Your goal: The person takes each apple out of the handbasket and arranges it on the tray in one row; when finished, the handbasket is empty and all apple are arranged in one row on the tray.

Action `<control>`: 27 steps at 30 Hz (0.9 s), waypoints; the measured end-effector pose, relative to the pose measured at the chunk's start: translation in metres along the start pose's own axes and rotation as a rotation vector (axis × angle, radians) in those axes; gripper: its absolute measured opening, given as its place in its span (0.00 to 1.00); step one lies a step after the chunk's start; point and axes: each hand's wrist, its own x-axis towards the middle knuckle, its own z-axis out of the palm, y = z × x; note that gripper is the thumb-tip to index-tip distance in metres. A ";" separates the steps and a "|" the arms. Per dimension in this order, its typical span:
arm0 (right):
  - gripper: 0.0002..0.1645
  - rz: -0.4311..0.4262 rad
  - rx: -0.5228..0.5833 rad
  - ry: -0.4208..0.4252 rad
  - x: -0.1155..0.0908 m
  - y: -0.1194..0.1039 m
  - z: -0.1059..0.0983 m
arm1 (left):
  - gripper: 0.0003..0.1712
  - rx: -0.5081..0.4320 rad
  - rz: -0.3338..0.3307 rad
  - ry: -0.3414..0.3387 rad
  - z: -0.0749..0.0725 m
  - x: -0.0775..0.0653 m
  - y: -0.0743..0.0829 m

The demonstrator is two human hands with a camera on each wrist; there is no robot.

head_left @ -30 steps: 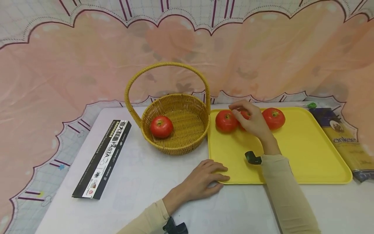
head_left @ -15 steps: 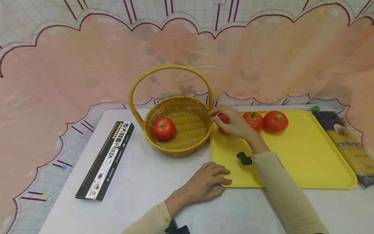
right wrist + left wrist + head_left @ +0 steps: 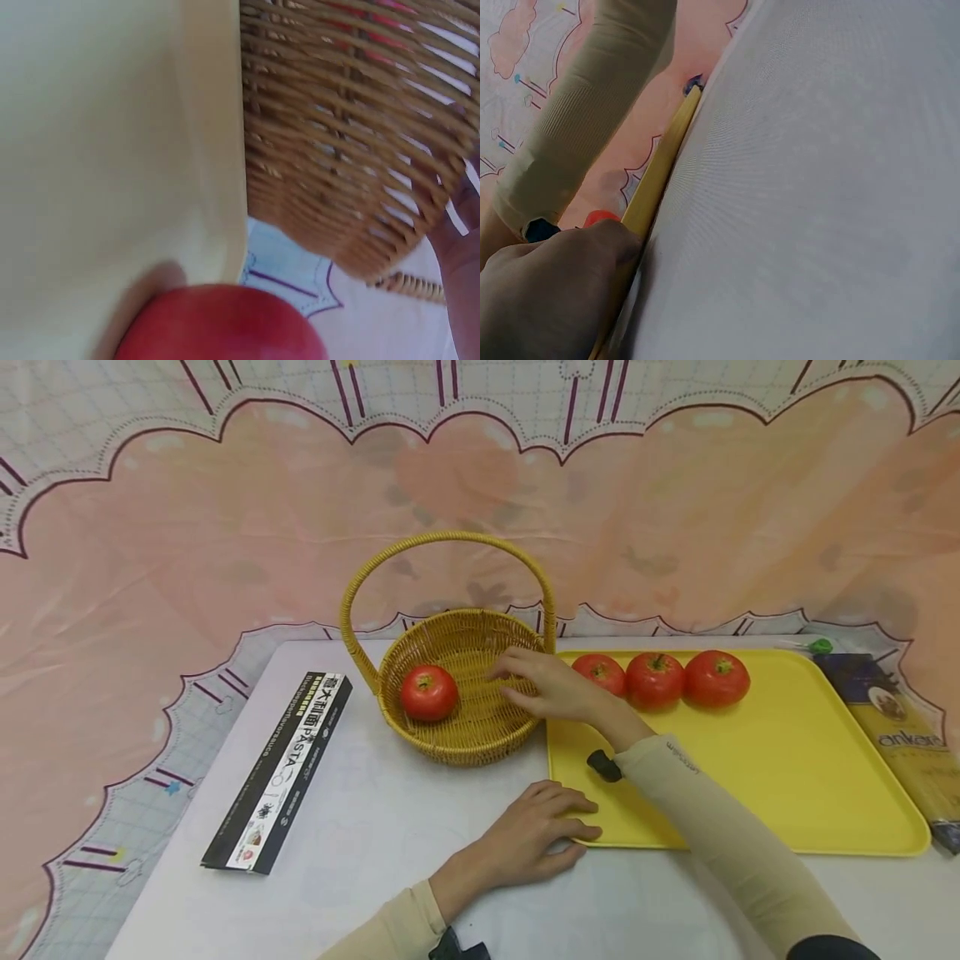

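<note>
My right hand [image 3: 552, 687] reaches over the right rim of the yellow wicker basket [image 3: 457, 756], its fingers bent loosely with nothing seen between them. One red tomato [image 3: 429, 693] sits in the left part of the basket. Along the back left of the yellow tray [image 3: 780, 785] three tomatoes stand in a row: a left one [image 3: 602, 672] partly behind my right hand, a middle one [image 3: 655, 681] and a right one [image 3: 717, 679]. My left hand [image 3: 528, 835] rests on the tray's front left corner, fingers spread. In the right wrist view a tomato [image 3: 225, 326] shows beside the tray edge.
The basket's tall handle [image 3: 450, 537] arches over it. A black and white pasta box [image 3: 277, 772] lies at the left of the white table [image 3: 352, 827]. Against the tray's right side lies a yellow and blue packet [image 3: 900, 735]. A printed curtain hangs behind.
My right hand has moved left from above the tomatoes on the tray, across the left one, to over the basket. My left hand has stayed on the tray corner.
</note>
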 end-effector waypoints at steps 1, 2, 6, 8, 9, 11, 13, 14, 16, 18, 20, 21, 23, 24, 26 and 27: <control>0.15 -0.006 -0.015 -0.009 0.002 0.000 0.002 | 0.13 -0.002 0.000 0.000 0.000 0.000 0.000; 0.15 -0.013 -0.026 -0.014 0.004 -0.001 0.004 | 0.13 -0.001 0.002 0.000 0.001 0.000 0.000; 0.15 -0.033 -0.053 -0.036 0.011 -0.002 0.011 | 0.13 0.003 0.007 0.003 0.001 0.000 0.000; 0.16 -0.044 -0.067 -0.048 0.015 -0.004 0.014 | 0.13 0.007 0.007 0.004 0.001 0.000 0.000; 0.16 -0.053 -0.075 -0.055 0.017 -0.004 0.015 | 0.13 0.009 0.008 0.005 0.001 0.000 0.000; 0.17 -0.074 -0.093 -0.068 0.022 -0.005 0.018 | 0.13 0.013 0.008 0.004 0.001 0.000 0.000; 0.18 -0.098 -0.123 -0.082 0.026 -0.006 0.021 | 0.14 0.013 0.006 0.002 0.001 0.000 0.000; 0.18 -0.112 -0.135 -0.088 0.028 -0.006 0.022 | 0.14 0.018 0.008 0.002 0.001 0.000 0.000; 0.20 -0.131 -0.153 -0.097 0.031 -0.007 0.024 | 0.14 0.020 0.006 -0.001 0.001 0.001 0.001; 0.22 -0.143 -0.170 -0.105 0.035 -0.007 0.027 | 0.14 0.023 0.005 0.000 0.001 0.001 0.001; 0.24 -0.156 -0.180 -0.112 0.040 -0.008 0.030 | 0.14 0.031 0.006 0.003 0.000 0.000 0.001; 0.25 -0.159 -0.188 -0.116 0.042 -0.008 0.032 | 0.14 0.028 0.003 0.003 0.000 0.000 0.001; 0.28 -0.162 -0.210 -0.130 0.046 -0.008 0.035 | 0.14 0.028 0.007 0.006 0.000 0.000 0.000; 0.29 -0.165 -0.223 -0.138 0.048 -0.008 0.036 | 0.14 0.028 0.008 0.008 0.000 0.000 0.000; 0.32 -0.174 -0.252 -0.157 0.052 -0.008 0.040 | 0.13 0.029 0.014 0.011 0.001 0.000 0.001; 0.34 -0.179 -0.267 -0.168 0.053 -0.008 0.041 | 0.13 0.030 0.018 0.014 0.002 0.000 0.001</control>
